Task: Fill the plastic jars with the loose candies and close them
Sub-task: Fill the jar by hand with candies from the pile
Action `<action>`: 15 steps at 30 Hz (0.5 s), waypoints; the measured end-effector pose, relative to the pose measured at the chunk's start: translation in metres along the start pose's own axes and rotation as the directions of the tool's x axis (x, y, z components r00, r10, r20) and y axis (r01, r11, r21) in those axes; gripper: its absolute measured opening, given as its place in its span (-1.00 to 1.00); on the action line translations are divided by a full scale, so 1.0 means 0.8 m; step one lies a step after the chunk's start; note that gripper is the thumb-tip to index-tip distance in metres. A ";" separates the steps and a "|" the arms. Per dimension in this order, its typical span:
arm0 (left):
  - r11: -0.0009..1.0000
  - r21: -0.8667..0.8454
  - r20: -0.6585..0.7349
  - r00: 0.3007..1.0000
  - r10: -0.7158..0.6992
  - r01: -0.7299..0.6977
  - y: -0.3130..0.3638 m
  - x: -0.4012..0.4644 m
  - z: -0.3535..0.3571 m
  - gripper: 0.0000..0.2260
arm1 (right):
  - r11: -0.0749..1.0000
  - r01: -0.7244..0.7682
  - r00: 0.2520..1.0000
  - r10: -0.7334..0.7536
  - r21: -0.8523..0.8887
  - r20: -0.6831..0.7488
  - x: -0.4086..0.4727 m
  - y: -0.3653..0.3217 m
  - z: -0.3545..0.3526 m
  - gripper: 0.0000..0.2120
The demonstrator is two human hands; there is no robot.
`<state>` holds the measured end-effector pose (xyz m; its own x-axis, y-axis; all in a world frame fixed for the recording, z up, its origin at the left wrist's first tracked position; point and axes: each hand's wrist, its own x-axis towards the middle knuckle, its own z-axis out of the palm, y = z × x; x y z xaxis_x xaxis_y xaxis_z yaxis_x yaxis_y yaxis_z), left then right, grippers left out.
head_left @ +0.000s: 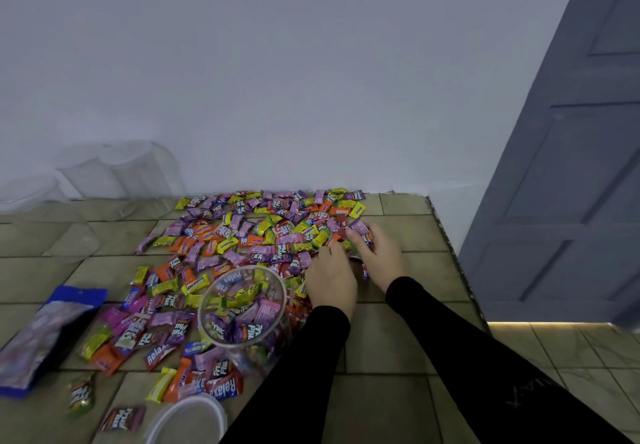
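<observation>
A wide heap of loose wrapped candies (242,235) in purple, yellow, orange and red covers the tiled surface. A clear plastic jar (244,308) stands open among them, partly filled with candies. Its white lid (188,419) lies at the near edge. My left hand (330,279) and my right hand (377,253) lie side by side on the right edge of the heap, fingers curled over a bunch of candies between them. Both arms wear black sleeves.
Several empty clear jars (117,173) stand against the white wall at the back left. A torn blue and purple candy bag (45,332) lies at the left. The tiled surface ends in a right edge (457,270); beyond it are a grey door (571,166) and lower floor.
</observation>
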<state>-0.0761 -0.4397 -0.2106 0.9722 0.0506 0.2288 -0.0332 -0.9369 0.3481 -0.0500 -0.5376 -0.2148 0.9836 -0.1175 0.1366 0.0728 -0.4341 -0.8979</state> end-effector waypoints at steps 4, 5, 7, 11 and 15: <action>0.998 -0.053 -0.042 0.999 0.022 -0.025 -0.001 -0.005 -0.018 -0.84 | 0.999 0.021 0.999 -0.019 0.028 -0.039 -0.012 -0.013 0.000 -0.60; 0.996 -0.080 -0.061 0.998 0.028 -0.033 -0.001 -0.006 -0.024 -0.83 | 0.999 0.026 0.998 -0.024 0.034 -0.055 -0.015 -0.017 0.000 -0.61; 0.993 -0.115 -0.073 0.997 0.029 -0.038 0.001 -0.008 -0.036 -0.79 | 0.998 0.034 0.996 -0.029 0.052 -0.087 -0.021 -0.022 0.002 -0.66; 0.990 -0.137 -0.073 0.997 0.027 -0.037 0.007 -0.012 -0.059 -0.70 | 0.992 0.017 0.990 0.000 0.125 -0.138 -0.029 -0.029 0.003 -0.72; 0.982 -0.181 -0.116 0.993 0.023 -0.043 0.012 -0.023 -0.077 -0.74 | 0.980 0.012 0.986 0.021 0.198 -0.165 -0.041 -0.041 0.000 -0.74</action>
<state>-0.1089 -0.4284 -0.1557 0.9378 0.0691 0.3402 -0.1170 -0.8599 0.4970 -0.0843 -0.5196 -0.1901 0.9442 -0.2726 0.1848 0.1158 -0.2504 -0.9612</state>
